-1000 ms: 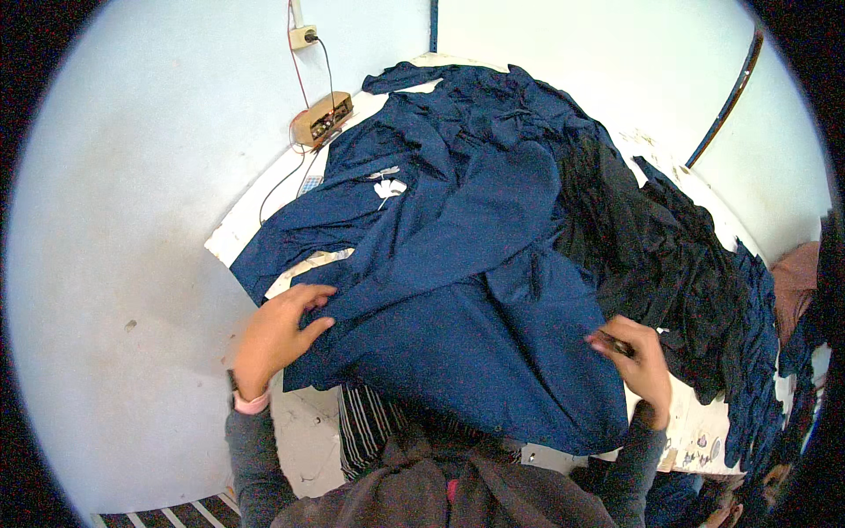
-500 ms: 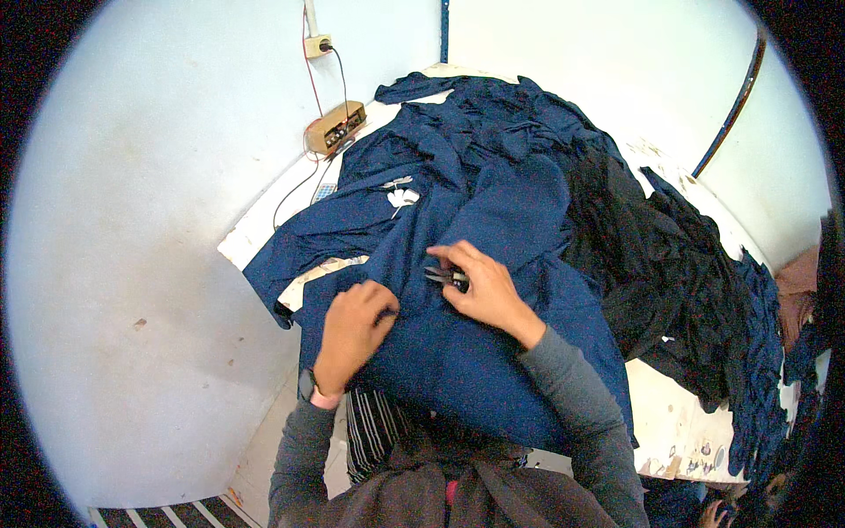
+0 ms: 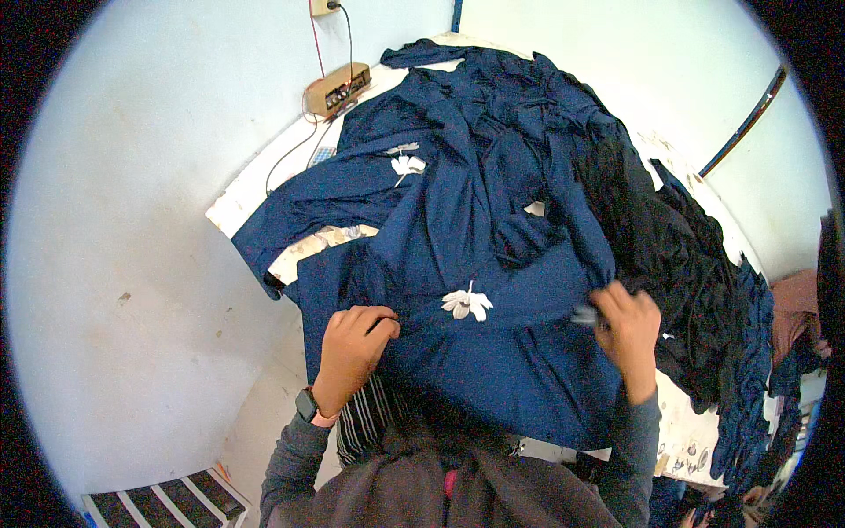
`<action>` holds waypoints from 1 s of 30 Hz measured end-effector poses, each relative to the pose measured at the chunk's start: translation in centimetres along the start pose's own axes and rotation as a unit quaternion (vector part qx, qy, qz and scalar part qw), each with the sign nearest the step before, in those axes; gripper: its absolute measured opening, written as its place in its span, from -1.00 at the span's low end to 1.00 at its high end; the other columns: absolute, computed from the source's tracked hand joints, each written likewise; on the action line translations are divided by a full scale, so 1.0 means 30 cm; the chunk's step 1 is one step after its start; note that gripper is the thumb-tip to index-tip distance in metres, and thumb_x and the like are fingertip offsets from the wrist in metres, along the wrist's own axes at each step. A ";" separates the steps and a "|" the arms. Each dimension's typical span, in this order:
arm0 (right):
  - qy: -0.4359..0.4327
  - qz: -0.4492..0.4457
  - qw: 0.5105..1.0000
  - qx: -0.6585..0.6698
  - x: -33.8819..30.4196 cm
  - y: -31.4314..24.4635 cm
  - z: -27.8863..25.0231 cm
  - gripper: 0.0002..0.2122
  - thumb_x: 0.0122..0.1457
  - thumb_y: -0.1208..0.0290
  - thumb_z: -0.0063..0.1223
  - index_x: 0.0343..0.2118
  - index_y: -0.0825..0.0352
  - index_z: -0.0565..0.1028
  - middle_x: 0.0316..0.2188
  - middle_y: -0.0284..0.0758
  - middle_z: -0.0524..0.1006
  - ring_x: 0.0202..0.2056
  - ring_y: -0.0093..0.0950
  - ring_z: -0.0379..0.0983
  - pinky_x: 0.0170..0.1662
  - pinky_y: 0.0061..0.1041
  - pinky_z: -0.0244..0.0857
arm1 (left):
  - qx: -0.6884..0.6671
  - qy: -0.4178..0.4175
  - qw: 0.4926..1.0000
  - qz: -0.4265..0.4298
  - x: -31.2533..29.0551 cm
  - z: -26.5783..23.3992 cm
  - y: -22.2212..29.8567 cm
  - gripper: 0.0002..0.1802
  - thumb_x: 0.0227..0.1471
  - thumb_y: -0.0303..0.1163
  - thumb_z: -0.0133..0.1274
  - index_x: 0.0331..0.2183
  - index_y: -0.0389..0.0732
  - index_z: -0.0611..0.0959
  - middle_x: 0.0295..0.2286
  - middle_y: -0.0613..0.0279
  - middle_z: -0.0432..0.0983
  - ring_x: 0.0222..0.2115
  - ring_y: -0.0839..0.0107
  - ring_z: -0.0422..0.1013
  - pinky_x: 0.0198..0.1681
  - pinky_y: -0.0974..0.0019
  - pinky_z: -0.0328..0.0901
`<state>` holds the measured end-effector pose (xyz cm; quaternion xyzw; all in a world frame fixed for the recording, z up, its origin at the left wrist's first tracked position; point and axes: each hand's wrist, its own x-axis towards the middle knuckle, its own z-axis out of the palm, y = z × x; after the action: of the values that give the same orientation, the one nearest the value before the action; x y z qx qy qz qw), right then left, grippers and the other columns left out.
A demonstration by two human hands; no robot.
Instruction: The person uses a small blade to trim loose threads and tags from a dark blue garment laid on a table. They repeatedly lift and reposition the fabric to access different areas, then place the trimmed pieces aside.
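A navy blue garment (image 3: 528, 370) lies spread over the near side of the table and hangs over its front edge. My left hand (image 3: 356, 348) is closed on its cloth at the left, fingers pinched. Far to the right, my right hand (image 3: 627, 339) is closed round small thread snips (image 3: 583, 313), whose blades are blurred and point left. That hand also seems to grip the garment's right part, though its fingertips are partly hidden. Between my hands a white flower (image 3: 466, 304) shows on the navy cloth. Another white flower (image 3: 407, 165) lies on navy cloth farther back.
More navy cloth (image 3: 493, 97) is heaped toward the back, with black cloth (image 3: 669, 246) at the right. A brown box-shaped device (image 3: 339, 91) with cords stands by the left wall. The pale table top (image 3: 233, 211) shows at the left. A striped mat (image 3: 167, 502) lies low left.
My right hand has swept to the right with the snips, and the cloth is spread out. The near white flower has come into sight. My left hand stays nearly in place.
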<state>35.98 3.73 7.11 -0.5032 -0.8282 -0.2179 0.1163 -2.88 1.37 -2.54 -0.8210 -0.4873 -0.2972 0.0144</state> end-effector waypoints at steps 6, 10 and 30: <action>-0.131 0.145 0.942 0.272 -0.151 -0.097 -0.046 -0.67 -0.15 0.54 0.35 -0.24 0.27 0.57 -0.22 -0.30 0.53 -0.26 -0.22 0.54 -0.23 -0.36 0.44 | -0.003 0.037 0.997 0.066 -0.008 0.024 0.022 -0.65 -0.07 -0.45 0.12 -0.16 0.05 0.65 -0.15 0.41 0.54 -0.18 0.40 0.46 -0.11 0.24 0.29; -0.058 0.154 0.929 0.333 -0.112 -0.146 0.037 -0.66 -0.04 0.41 0.33 -0.13 0.16 0.57 -0.07 -0.33 0.54 -0.12 -0.23 0.56 -0.14 -0.35 0.48 | 0.037 0.020 0.984 0.173 -0.023 0.060 0.000 -0.60 -0.06 -0.40 0.13 -0.11 0.18 0.69 -0.19 0.49 0.57 -0.24 0.44 0.47 -0.18 0.26 0.29; -0.048 0.140 0.918 0.367 -0.063 -0.115 0.222 -0.60 -0.08 0.63 0.21 -0.09 0.25 0.55 0.01 -0.24 0.55 -0.05 -0.17 0.54 -0.01 -0.34 0.44 | -0.145 0.475 0.712 -0.497 -0.657 -0.190 -0.444 -0.34 0.12 -0.48 0.19 0.21 -0.27 0.33 -0.09 0.08 0.60 -0.02 0.24 0.48 0.11 0.23 0.32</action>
<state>34.00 4.04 -0.36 -0.5458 -0.7756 0.1447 0.2821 -23.22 -9.02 -11.30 -0.2032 -0.7051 -0.6789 -0.0249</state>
